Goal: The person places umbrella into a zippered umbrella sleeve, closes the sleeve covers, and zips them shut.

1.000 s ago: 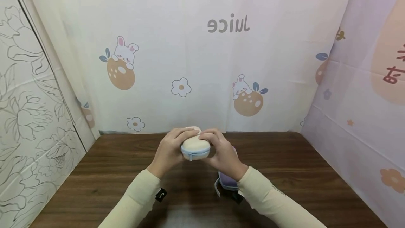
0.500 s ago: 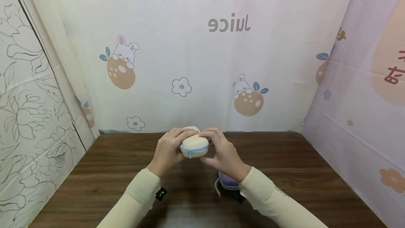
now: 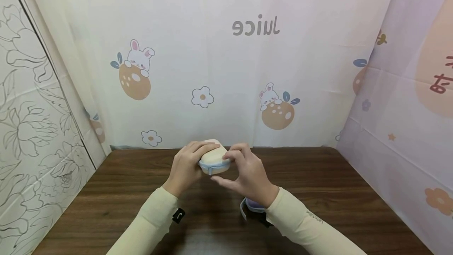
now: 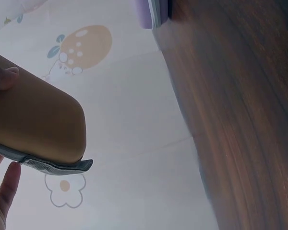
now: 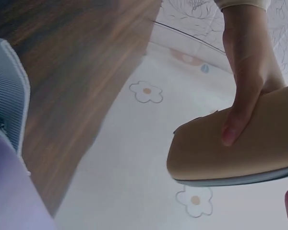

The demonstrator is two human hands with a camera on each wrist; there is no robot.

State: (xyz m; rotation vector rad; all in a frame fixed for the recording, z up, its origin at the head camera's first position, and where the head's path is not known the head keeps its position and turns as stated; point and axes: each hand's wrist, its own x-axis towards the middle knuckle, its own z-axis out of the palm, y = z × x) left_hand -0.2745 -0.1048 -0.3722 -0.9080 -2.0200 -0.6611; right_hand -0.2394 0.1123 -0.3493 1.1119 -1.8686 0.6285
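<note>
A cream zippered case with a light blue zipper band is held up above the table. My left hand grips its left side, fingers over the top. In the right wrist view the left thumb presses the tan-looking underside of the case. The zipper pull hangs at the front. My right hand is at the case's right side, its index fingertip touching near the zipper band while the thumb reaches out below, apart from the index finger.
A purple case with a pale strap lies on the dark wooden table, partly hidden by my right wrist. Printed cloth hangs behind the table, and more stands at both sides.
The cream case has shifted slightly left with my left hand. My right hand has drawn back from its top to the right front, and its thumb has come out below the case.
</note>
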